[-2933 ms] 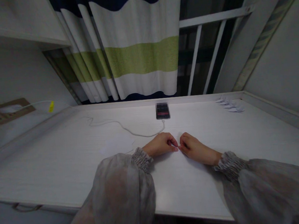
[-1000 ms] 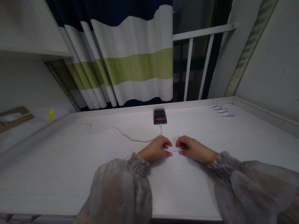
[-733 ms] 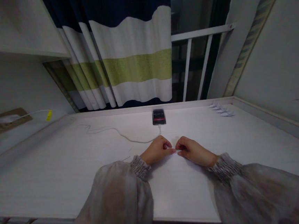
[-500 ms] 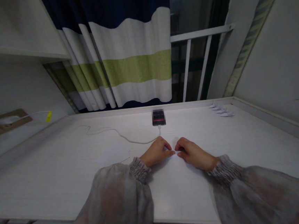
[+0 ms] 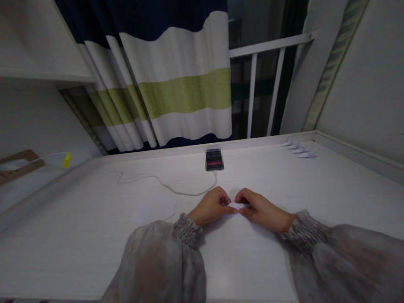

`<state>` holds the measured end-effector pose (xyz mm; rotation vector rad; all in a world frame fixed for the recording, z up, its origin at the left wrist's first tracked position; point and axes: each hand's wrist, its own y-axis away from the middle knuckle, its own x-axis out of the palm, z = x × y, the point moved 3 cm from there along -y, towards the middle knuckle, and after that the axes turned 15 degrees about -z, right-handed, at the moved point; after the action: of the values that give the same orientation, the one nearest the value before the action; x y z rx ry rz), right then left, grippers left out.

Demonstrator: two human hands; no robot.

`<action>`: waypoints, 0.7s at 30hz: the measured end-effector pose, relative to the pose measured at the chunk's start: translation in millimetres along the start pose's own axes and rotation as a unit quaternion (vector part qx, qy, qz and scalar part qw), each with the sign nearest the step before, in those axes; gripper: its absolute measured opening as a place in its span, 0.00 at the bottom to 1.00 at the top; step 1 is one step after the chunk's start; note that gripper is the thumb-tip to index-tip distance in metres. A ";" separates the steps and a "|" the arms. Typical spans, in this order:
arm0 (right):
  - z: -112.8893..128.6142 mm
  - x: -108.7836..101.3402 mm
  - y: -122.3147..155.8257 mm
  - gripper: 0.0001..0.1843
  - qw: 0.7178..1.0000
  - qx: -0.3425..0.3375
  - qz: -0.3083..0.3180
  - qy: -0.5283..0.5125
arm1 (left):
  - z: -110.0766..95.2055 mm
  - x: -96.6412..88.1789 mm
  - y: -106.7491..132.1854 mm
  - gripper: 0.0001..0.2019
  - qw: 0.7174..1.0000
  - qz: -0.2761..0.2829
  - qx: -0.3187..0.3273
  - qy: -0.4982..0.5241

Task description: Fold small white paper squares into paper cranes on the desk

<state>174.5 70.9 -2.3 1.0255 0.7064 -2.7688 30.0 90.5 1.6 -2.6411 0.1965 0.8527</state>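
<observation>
A small piece of white folded paper [image 5: 238, 206] is pinched between my two hands, just above the white desk. My left hand [image 5: 213, 205] holds its left side with thumb and fingertips closed. From the other side my right hand [image 5: 262, 209] grips the right part, thumb and curled fingers together. The thumbs nearly meet at the paper's near edge. Fingers cover much of the paper, so its full shape is hidden. To the left of my left hand lie flat white sheets [image 5: 151, 208] on the desk.
A dark, blurred-out device [image 5: 213, 160] stands at the back with a white cable [image 5: 177, 190] running left. Several small folded paper pieces [image 5: 299, 149] sit in a row at the back right. A power strip [image 5: 10, 168] is on the left wall; a curtain [image 5: 186, 94] hangs behind.
More of the white paper shows between my fingers now. My fingertips have shifted slightly on it, and the thumbs have come closer together at the near edge.
</observation>
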 end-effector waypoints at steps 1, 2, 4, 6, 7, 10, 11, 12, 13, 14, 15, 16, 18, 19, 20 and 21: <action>0.7 -0.3 -0.4 0.09 1.000 0.008 0.005 -0.013 | 0.7 0.6 -0.1 0.12 1.000 -0.005 -0.003 0.010; 1.7 -0.8 -0.8 0.08 0.999 0.015 0.008 -0.027 | 1.1 1.3 -0.1 0.12 1.000 -0.008 -0.005 0.021; 4.4 -2.3 -1.7 0.06 0.999 0.018 0.010 -0.048 | 0.3 2.9 0.3 0.10 0.999 -0.008 -0.007 0.046; 7.2 -4.8 -2.5 0.03 0.999 0.005 -0.003 -0.046 | -3.1 3.7 1.0 0.09 0.998 -0.007 0.003 0.058; 8.7 -6.5 -2.8 0.03 0.999 -0.010 -0.014 -0.039 | -5.8 3.4 1.5 0.08 0.998 -0.011 0.017 0.056; 13.3 -11.6 -3.1 0.03 0.996 -0.082 -0.044 -0.004 | -14.4 0.3 2.6 0.05 0.995 -0.043 0.087 0.026; 14.6 -13.1 -3.1 0.04 0.993 -0.109 -0.050 0.006 | -16.5 -0.5 3.0 0.04 0.992 -0.051 0.111 0.015; 15.7 -14.5 -3.1 0.05 0.989 -0.134 -0.054 0.016 | -17.6 -0.9 3.2 0.03 0.990 -0.055 0.131 0.005; 16.4 -15.6 -3.2 0.06 0.986 -0.156 -0.055 0.025 | -18.0 -1.0 3.4 0.03 0.988 -0.056 0.147 -0.005; 16.5 -16.4 -3.4 0.06 0.983 -0.173 -0.054 0.036 | -17.8 -0.6 3.4 0.03 0.986 -0.053 0.159 -0.016; 16.2 -16.8 -3.6 0.07 0.980 -0.185 -0.049 0.049 | -17.3 0.0 3.5 0.02 0.984 -0.047 0.169 -0.026; 15.6 -16.7 -3.9 0.07 0.978 -0.194 -0.041 0.062 | -16.8 0.7 3.7 0.02 0.983 -0.036 0.177 -0.035; 13.6 -15.3 -4.2 0.07 0.976 -0.201 -0.017 0.085 | -16.4 2.0 4.4 0.01 0.980 -0.007 0.192 -0.046; 12.6 -14.5 -4.1 0.07 0.975 -0.201 -0.005 0.091 | -16.8 2.3 5.0 0.02 0.979 0.012 0.199 -0.048; 11.7 -13.7 -3.9 0.07 0.976 -0.200 0.008 0.090 | -17.5 2.2 5.5 0.02 0.977 0.030 0.204 -0.046; 11.0 -13.1 -3.6 0.07 0.976 -0.197 0.021 0.086 | -18.2 1.7 6.0 0.02 0.977 0.047 0.206 -0.042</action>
<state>177.1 68.2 14.7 1.1768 1.1816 -2.3811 39.8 78.1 12.5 -2.2195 0.4295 0.8479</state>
